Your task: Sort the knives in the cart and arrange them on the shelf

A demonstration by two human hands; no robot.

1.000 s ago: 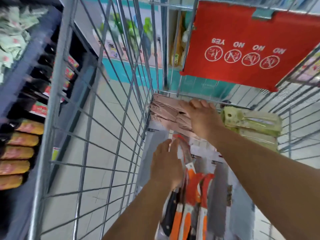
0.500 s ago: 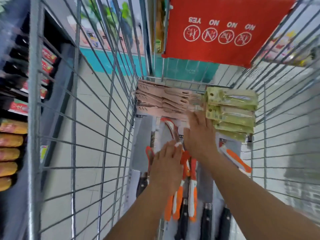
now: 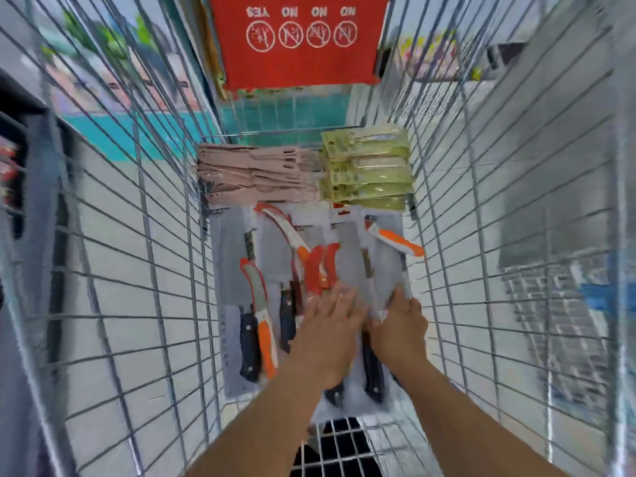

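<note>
Both your hands are down in the wire cart [image 3: 165,270], near the middle of its floor. Your left hand [image 3: 328,321] lies flat with fingers straight, resting on the packaged cleavers [image 3: 351,259] that cover the cart bottom. Your right hand [image 3: 401,321], just beside it at 3 o'clock, has its fingers curled round the near edge of one clear-wrapped cleaver [image 3: 387,270] and grasps it. From your hands, at 9 o'clock lies an orange-handled knife [image 3: 263,315] next to a black-handled knife [image 3: 248,342]; at 11 o'clock two red-sheathed knives [image 3: 321,266] sit side by side, touching. At 1 o'clock another orange-handled knife in white packaging [image 3: 395,241] rests tilted against the cart's right side. At the far end, at 12 o'clock, a stack of pink packaged knives [image 3: 254,177] sits just left of a stack of yellow-green packaged knives [image 3: 368,170], the two stacks touching. A red sign [image 3: 299,60] with upside-down print hangs on the far wall of the cart. Motion blur softens the cart's sides.
</note>
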